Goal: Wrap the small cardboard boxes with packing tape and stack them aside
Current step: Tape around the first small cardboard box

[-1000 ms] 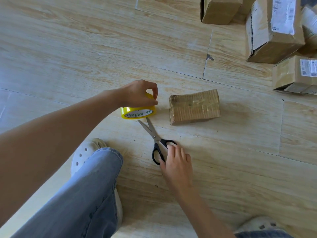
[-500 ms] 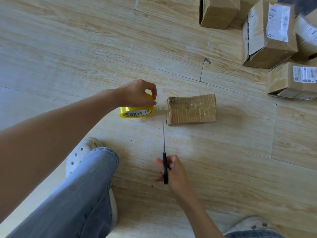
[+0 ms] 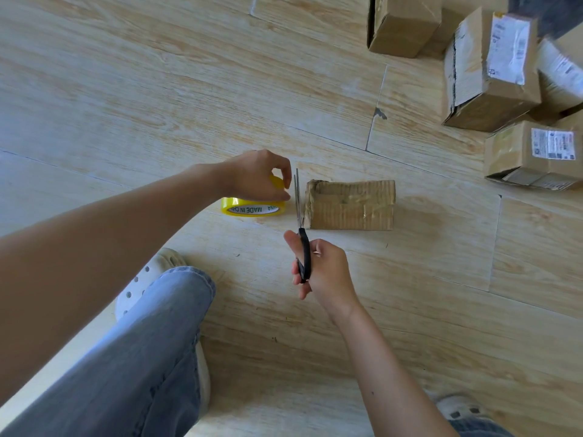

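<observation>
Covering the whole frame, a pale wood-grain tiled floor (image 3: 157, 89) shows thin dark joints and one chipped spot (image 3: 380, 114) above centre. At centre lies a small brown corrugated cardboard box (image 3: 353, 205) with glossy tape across its faces. Just left of it, the left hand (image 3: 255, 175) grips a yellow roll of packing tape (image 3: 252, 209) on the floor, fingers curled over its top. The right hand (image 3: 325, 269) is clamped on black-handled steel scissors (image 3: 303, 247), blades pointing up-frame between roll and box. Labelled brown cardboard parcels (image 3: 492, 74) cluster at upper right.
</observation>
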A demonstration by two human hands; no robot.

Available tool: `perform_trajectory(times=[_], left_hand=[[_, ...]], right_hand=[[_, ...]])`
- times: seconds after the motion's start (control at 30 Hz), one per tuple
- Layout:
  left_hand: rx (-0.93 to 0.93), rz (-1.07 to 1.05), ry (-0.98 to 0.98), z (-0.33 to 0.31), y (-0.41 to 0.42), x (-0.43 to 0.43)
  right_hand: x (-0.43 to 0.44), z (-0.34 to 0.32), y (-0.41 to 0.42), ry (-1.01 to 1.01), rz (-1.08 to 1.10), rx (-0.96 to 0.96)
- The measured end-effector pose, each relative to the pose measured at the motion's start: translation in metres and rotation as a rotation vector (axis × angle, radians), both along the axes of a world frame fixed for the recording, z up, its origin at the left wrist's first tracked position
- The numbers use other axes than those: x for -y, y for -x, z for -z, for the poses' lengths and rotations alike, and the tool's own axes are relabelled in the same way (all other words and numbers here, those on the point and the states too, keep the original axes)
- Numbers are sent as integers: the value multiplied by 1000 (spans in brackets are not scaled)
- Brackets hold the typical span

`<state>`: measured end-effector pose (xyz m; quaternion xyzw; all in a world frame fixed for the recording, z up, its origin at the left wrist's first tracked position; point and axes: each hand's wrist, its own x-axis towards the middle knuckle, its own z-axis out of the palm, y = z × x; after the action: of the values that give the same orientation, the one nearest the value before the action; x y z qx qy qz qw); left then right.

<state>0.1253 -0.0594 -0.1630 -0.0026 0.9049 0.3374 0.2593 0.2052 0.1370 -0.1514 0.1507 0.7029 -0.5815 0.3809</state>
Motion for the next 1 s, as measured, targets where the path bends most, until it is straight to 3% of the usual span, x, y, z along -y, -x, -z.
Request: perform_trajectory(times=[0.57, 0.8, 1.0], left_hand=[[-109, 113, 340, 8, -3, 4], [-58, -207, 194, 4, -1, 18], [-25, -251, 137, 5, -2, 24]], right_hand=[[3, 8, -16, -164, -96, -57], [-1, 34, -41, -614, -323, -347], [3, 54, -54, -753, -457, -493]])
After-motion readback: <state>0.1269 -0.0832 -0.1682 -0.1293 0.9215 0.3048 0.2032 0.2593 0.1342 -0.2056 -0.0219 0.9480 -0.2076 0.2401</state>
